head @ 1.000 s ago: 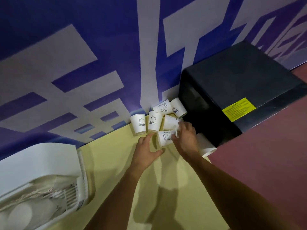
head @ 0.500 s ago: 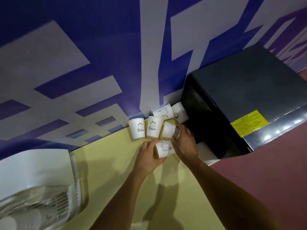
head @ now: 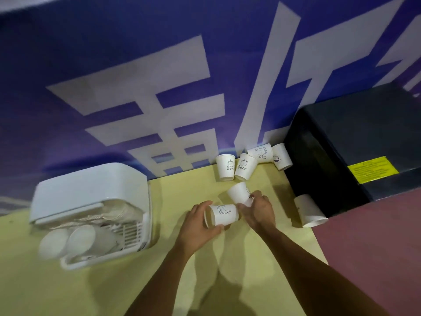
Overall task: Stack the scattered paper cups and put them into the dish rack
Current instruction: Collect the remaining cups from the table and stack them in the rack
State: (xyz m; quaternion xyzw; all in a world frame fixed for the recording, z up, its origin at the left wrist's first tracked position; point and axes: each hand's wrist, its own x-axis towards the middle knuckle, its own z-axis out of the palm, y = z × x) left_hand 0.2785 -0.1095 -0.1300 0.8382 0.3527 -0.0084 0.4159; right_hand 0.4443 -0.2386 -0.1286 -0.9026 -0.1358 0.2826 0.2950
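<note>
Over the yellow table [head: 45, 281], the left grip [head: 200, 224] curls round a sideways paper cup [head: 224, 214]; the right grip [head: 259, 210] pinches a second cup [head: 238, 192] just beside it. Next, likely nesting them; the dish rack [head: 91, 185] sits left.

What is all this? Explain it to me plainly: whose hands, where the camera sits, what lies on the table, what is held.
No machine here: a person works with bare hands, and the picture comes from a camera worn on their head, looking down. The left hand grips a paper cup turned sideways; the right hand holds a second cup just beyond it. On the yellow table, four cups cluster by the blue wall, and a loose cup lies on its side beside the black box. The white dish rack at left holds pale round dishes.
</note>
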